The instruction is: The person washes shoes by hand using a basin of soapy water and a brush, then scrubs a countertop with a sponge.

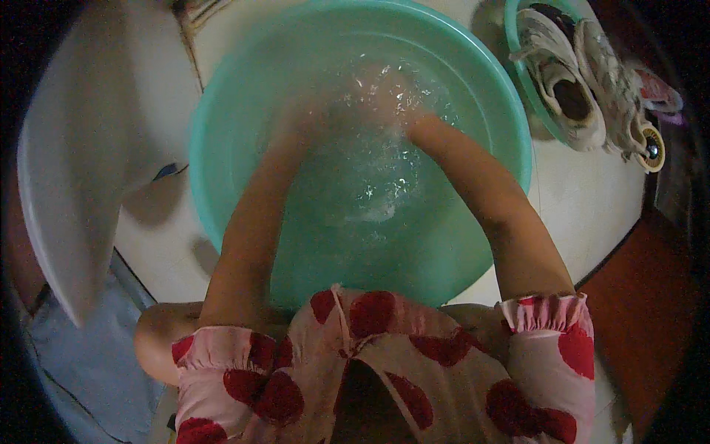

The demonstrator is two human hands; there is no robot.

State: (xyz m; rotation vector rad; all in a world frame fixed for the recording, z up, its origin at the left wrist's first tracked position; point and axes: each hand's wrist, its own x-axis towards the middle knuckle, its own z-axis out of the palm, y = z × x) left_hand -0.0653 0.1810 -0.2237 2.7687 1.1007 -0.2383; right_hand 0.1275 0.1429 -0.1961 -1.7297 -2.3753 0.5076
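A large green plastic basin (pixel 502 100) of rippling water stands on the floor before me. Both forearms reach over its near side into the far half. My left hand (pixel 310 117) is blurred at the water, left of the middle. To its right, my right hand (pixel 391 97) is at the splashing surface, with bright glints around it. The fingers of both hands are too blurred and too covered by water to make out. Whether either one holds anything under the water is hidden.
A smaller green basin (pixel 511 34) at the upper right holds worn white shoes (pixel 560 83). Next to them is a round brush-like item (pixel 652 147), partly in shadow. A white curved fixture (pixel 72 166) rises at the left. Pale tiles (pixel 582 205) surround the basin.
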